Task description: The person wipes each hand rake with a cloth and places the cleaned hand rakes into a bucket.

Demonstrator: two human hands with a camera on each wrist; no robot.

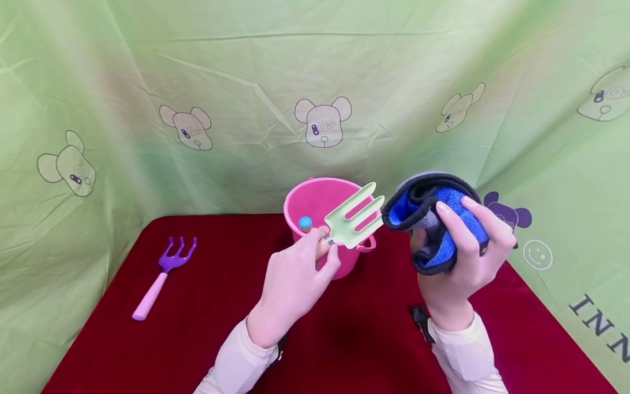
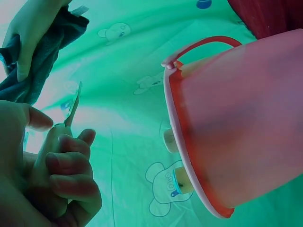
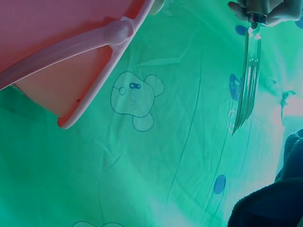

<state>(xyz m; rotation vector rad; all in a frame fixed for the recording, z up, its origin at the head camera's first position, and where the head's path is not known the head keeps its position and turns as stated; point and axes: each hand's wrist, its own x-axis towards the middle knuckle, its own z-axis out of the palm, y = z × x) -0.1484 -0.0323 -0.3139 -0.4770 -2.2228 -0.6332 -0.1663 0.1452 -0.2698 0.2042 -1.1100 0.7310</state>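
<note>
My left hand grips a small garden fork by its wooden handle, the light green tines pointing up and right. In the left wrist view the fingers of this hand curl round the handle. My right hand holds a bunched blue and grey cloth with black edging, close to the tips of the tines. Behind the fork stands a pink bucket, partly hidden by the fork and left hand. A blue-ended handle shows inside the bucket.
A purple hand rake with a pink handle lies on the left of the dark red tablecloth. Green fabric printed with bear heads hangs round the back and sides of the table.
</note>
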